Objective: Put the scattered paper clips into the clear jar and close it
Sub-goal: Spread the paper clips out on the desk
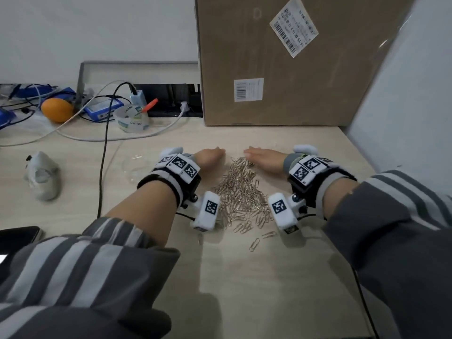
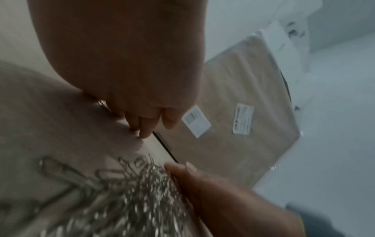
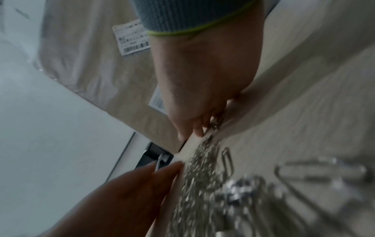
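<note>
Flanking paper clips [image 1: 241,192], left hand [image 1: 209,159], right hand [image 1: 264,160], fingertips hidden

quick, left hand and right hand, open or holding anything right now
Left hand: open, fingers straight, edge on the table beside the paper clips, holding nothing.
Right hand: open, fingers straight against the other side of the pile, holding nothing.

A pale wood-grain desk [image 1: 244,277] carries a heap of paper clips [image 1: 241,192] lying between the left hand [image 1: 208,159] and right hand [image 1: 265,159], both resting edge-down on it. Beyond the hands stands a cardboard box [image 1: 281,64]. Left of the left hand lie a clear jar [image 1: 137,167], a crumpled grey cloth [image 1: 42,176], cables [image 1: 102,155], a tape roll [image 1: 130,118] and an orange [image 1: 57,110].
</note>
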Demonstrator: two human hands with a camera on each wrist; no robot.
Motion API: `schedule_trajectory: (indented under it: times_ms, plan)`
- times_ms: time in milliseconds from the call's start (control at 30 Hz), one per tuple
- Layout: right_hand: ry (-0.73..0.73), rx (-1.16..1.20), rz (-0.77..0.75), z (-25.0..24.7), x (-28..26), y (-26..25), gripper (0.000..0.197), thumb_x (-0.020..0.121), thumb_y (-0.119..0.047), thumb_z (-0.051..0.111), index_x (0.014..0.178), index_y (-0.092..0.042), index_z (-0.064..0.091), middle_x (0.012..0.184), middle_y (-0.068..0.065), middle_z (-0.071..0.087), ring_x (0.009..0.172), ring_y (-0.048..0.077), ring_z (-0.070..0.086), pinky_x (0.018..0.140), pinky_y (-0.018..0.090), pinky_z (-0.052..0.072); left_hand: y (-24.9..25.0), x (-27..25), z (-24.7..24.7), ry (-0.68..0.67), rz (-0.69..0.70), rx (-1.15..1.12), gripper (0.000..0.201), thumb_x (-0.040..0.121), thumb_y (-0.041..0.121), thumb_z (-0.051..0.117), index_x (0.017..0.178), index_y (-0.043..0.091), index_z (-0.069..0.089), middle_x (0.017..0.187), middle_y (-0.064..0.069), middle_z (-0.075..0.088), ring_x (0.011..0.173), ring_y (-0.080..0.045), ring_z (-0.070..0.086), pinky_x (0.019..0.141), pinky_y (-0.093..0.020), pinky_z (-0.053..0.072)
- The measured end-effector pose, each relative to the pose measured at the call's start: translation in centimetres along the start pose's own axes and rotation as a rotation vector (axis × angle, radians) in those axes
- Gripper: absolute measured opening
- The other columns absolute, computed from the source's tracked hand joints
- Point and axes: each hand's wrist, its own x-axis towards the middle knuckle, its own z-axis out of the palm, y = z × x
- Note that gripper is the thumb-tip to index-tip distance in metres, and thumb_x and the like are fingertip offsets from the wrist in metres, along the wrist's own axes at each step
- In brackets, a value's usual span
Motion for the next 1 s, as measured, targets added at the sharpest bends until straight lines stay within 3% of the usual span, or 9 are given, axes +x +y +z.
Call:
schedule_trajectory:
  times_ms: [233,333,433,533,600,700,800,900,1000]
  plan:
    - [0.023,0.159,-0.121,2.3,-2.4,-0.8,0.046,0.100,-0.035,0.031,0.144,-0.022,0.032,0.153,0.001,0.029,0.141,0.019,0.025,0.117,0.031,0.013,0.7,-2.5,2.5,-0.120,0.074,0.002,0.050,0.104,0.032,0.026,0.143,0.001,0.036,0.150,-0.014,0.036,0.138,-0.026,0.034,0.108,-0.026,0.025]
    - [0.021,0.226,-0.136,3.3,-3.9,-0.7,0.044,0.099,-0.035,0.034,0.141,-0.023,0.038,0.149,0.000,0.037,0.138,0.018,0.033,0.117,0.033,0.020,-0.1,-3.5,3.1,-0.179,0.092,-0.060,0.050,0.102,0.036,0.033,0.137,0.002,0.045,0.136,-0.003,0.047,0.126,-0.019,0.045,0.104,-0.022,0.028]
    - [0.029,0.217,-0.136,4.3,-5.3,-0.6,0.043,0.098,-0.039,0.036,0.138,-0.025,0.043,0.148,-0.003,0.039,0.137,0.016,0.034,0.117,0.033,0.021,-1.5,-4.5,3.3,-0.184,0.102,-0.060,0.058,0.096,0.050,0.041,0.133,0.008,0.053,0.138,-0.009,0.053,0.125,-0.023,0.051,0.113,-0.035,0.031]
    - [0.077,0.265,-0.145,5.1,-5.9,-0.6,0.040,0.096,-0.040,0.040,0.131,-0.025,0.053,0.144,-0.001,0.045,0.134,0.017,0.039,0.116,0.036,0.024,-2.0,-5.2,3.3,-0.163,0.123,-0.067,0.057,0.094,0.053,0.041,0.129,0.012,0.058,0.139,-0.009,0.053,0.125,-0.023,0.051,0.114,-0.040,0.030]
    - [0.146,0.355,-0.148,5.1,-6.9,-0.8,0.039,0.095,-0.042,0.041,0.127,-0.026,0.057,0.146,0.002,0.043,0.139,0.018,0.032,0.116,0.037,0.021,-1.7,-6.4,2.8,-0.116,0.174,-0.083,0.050,0.098,0.046,0.037,0.128,0.011,0.059,0.140,-0.008,0.052,0.127,-0.025,0.049,0.114,-0.037,0.028]
    - [0.326,0.551,-0.178,4.3,-9.1,-0.5,0.035,0.097,-0.034,0.040,0.124,-0.021,0.059,0.145,0.000,0.043,0.143,0.010,0.019,0.115,0.034,0.014,-2.1,-7.4,1.4,0.107,0.217,-0.174,0.050,0.099,0.041,0.039,0.135,0.010,0.051,0.147,-0.008,0.044,0.136,-0.025,0.040,0.111,-0.034,0.026]
    - [0.464,0.496,-0.031,3.7,-10.2,1.4,0.043,0.098,-0.037,0.035,0.134,-0.017,0.049,0.147,0.002,0.040,0.143,0.018,0.023,0.117,0.036,0.017,-4.0,-8.3,0.0,0.207,0.166,-0.187,0.056,0.102,0.040,0.029,0.146,0.006,0.032,0.155,-0.009,0.028,0.144,-0.025,0.025,0.118,-0.035,0.017]
    - [0.329,0.301,0.104,4.6,-11.2,3.0,0.055,0.097,-0.049,0.024,0.143,-0.018,0.032,0.155,0.000,0.025,0.146,0.024,0.010,0.119,0.043,0.010,-6.3,-8.9,-0.4,0.224,0.035,-0.194,0.060,0.102,0.043,0.025,0.147,0.004,0.027,0.156,-0.014,0.025,0.145,-0.028,0.023,0.119,-0.037,0.015]
    - [0.177,0.079,0.118,6.0,-12.1,2.6,0.050,0.101,-0.036,0.017,0.147,-0.015,0.019,0.158,0.009,0.012,0.146,0.031,0.002,0.119,0.047,0.008,-7.6,-9.4,0.8,0.218,-0.062,-0.155,0.060,0.101,0.043,0.025,0.146,0.003,0.030,0.155,-0.017,0.027,0.143,-0.031,0.023,0.119,-0.039,0.014]
